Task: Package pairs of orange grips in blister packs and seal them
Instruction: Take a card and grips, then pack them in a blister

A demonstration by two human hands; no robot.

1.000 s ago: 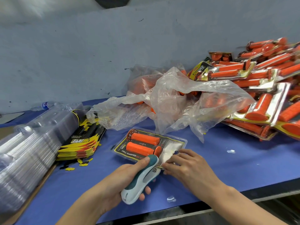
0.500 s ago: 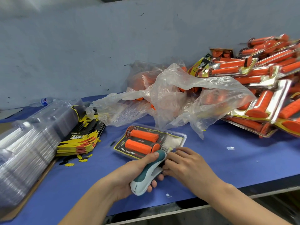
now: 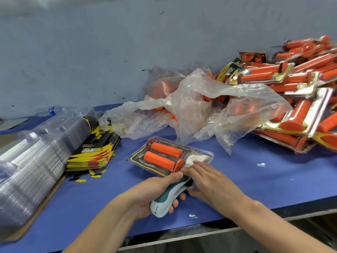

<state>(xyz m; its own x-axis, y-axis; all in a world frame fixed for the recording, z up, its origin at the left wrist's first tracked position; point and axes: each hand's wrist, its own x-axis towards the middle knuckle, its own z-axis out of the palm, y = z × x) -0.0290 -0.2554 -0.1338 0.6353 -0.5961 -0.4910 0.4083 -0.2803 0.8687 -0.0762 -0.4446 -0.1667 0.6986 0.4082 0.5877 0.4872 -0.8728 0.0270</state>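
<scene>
Head view: stapler held at the near edge of a filled blister pack.
I see my left hand [image 3: 155,190] at 6 o'clock clenched round a teal-and-white stapler [image 3: 168,197]. Its nose points at the near edge of the blister pack [image 3: 139,158], but my right hand [image 3: 209,179] hides the contact. That hand lies with fingers straight, pressing the pack's near-right corner flat. The pack lies at centre on the blue table [image 3: 255,170], with two orange grips [image 3: 165,148] side by side inside. A crumpled plastic bag [image 3: 200,106] sits at 12 o'clock, a pile of filled packs [image 3: 295,99] at 2, and printed cards [image 3: 93,152] and clear empty shells [image 3: 36,152] at 9.
</scene>
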